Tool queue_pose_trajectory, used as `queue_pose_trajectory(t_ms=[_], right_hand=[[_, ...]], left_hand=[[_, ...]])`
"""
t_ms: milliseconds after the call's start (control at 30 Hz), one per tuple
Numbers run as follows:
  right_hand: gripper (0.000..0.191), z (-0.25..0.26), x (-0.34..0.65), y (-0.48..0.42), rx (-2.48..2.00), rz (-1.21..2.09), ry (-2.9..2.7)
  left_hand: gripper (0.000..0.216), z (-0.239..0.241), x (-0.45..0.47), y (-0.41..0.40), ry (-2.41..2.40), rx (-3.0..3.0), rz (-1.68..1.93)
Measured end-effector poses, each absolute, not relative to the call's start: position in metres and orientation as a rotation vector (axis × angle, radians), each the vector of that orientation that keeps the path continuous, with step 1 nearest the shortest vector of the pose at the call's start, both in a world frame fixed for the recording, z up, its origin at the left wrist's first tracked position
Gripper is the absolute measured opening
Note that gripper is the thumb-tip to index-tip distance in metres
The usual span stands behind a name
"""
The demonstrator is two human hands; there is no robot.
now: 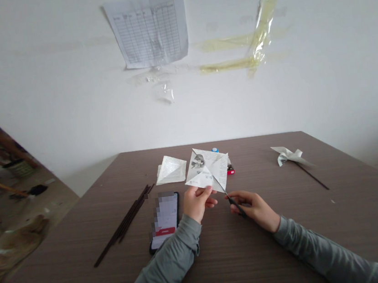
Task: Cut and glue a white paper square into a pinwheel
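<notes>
A square sheet of printed paper (pixel 201 170) is raised above the table, with slits running in from its corners. My left hand (pixel 198 202) pinches its lower edge between thumb and fingers. Scissors (pixel 233 202) with dark handles are in my right hand (pixel 254 209), fingers closed around the handles. Their blades reach into the paper from its lower right corner toward the middle. Behind the sheet, partly hidden, are a blue-topped item (pixel 214 150) and a small red box (pixel 231 171).
Folded paper squares (pixel 172 169) lie at the back left of the brown table (pixel 225 265). Several thin dark sticks (pixel 129 220) and a phone (pixel 166 218) lie at left. A paper pinwheel (pixel 290 156) on a stick is at right. The wall stands behind.
</notes>
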State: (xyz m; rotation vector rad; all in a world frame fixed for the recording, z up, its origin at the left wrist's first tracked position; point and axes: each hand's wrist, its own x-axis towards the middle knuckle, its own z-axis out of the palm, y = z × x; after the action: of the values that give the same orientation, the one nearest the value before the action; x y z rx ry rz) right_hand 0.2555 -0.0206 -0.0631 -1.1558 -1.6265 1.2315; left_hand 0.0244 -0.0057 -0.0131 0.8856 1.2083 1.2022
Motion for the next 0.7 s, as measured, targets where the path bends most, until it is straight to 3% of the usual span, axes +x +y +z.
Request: queue_pose_trajectory(t_ms=[133,700], right_hand=[[0.066,-0.0628,0.2558,-0.02,-1.16,1.224,-1.633],[0.059,-0.0597,0.2535,-0.0197,-1.169,1.24,-1.607]], left_hand=[[0.029,-0.0122,0.025,-0.0062,1.223,0.904,1.179],[0.022,-0.01,0.0272,-0.0062,1.236,0.869,1.167]])
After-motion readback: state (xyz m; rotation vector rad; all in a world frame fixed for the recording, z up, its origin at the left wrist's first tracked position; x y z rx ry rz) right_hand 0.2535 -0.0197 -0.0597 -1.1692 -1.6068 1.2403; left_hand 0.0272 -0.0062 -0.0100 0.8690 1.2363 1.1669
